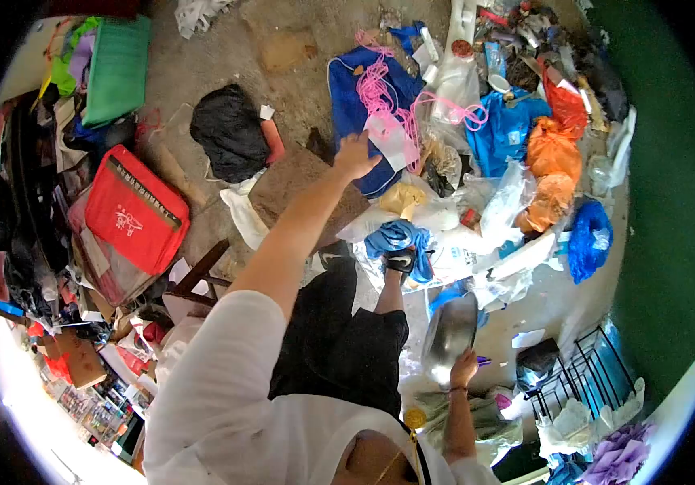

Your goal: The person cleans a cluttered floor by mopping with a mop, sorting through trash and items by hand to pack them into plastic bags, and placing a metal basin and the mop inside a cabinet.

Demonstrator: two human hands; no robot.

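My left hand (355, 158) reaches forward over a dark blue cloth item (346, 101), its fingers apart. Right beside the fingertips is a white sheet-like piece (390, 144); whether they touch it is unclear. A tangle of pink rope (376, 85) lies across the blue cloth and trails right. Low on the right, my right hand (464, 369) grips the rim of a shiny metal basin (451, 333), tilted on its side. A bunched blue cloth (398, 240) lies by my foot.
Plastic bags, including an orange bag (553, 162) and a blue bag (589, 241), heap along the right wall. A black wire rack (586, 376) stands lower right. Left are a red bag (139, 210), a green bin (116, 71) and a black bag (230, 133).
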